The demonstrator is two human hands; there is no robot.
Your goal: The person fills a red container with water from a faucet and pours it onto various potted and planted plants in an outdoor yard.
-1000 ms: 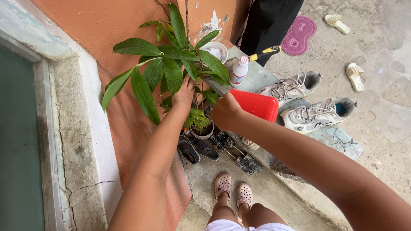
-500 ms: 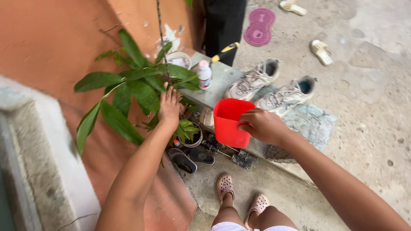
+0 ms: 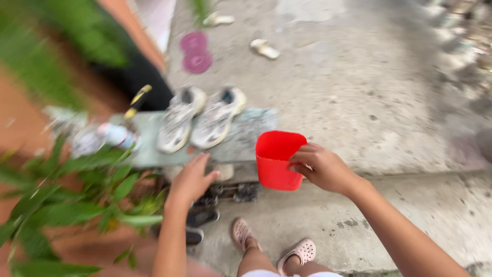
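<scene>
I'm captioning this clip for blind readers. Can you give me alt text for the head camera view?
Seen from above, a person's right hand holds a red plastic cup by its rim, while the open left hand hovers beside a leafy green plant. A pair of grey sneakers sits on a low ledge; the person's feet in pink clogs stand on concrete.

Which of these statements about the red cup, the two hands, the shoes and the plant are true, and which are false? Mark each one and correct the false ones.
1. The right hand holds the red cup by its rim. True.
2. The left hand also grips the cup. False: it is open and apart from the cup, near the plant.
3. A pair of grey sneakers sits on the ledge. True.
4. The person is barefoot. False: pink clogs are on the feet.
5. The plant is to the right of the cup. False: it is to the left.
</scene>
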